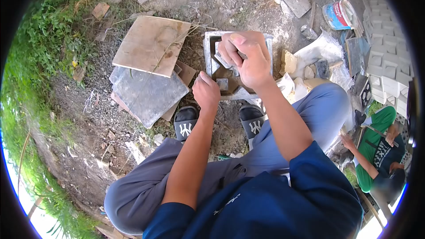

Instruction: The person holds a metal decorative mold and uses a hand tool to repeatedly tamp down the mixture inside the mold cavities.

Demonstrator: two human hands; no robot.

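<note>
A square, grey-rimmed mold (207, 48) lies on the ground in front of my feet, with raised grey shapes and brown hollows inside. My right hand (250, 57) is closed in a fist above its upper right part. A small dark bit shows between the fingers, but what it belongs to is hidden. My left hand (206, 92) is curled closed beside the mold's lower left corner. Whether those fingers grip the rim or hold anything cannot be seen.
Left of the mold, a brown board (152, 44) lies over grey slabs (150, 93). Rubble and a white plastic sack (325, 48) are on the right, below a paint bucket (338, 15). Patterned pale blocks (385, 40) are stacked at far right, near a person in green (369, 144).
</note>
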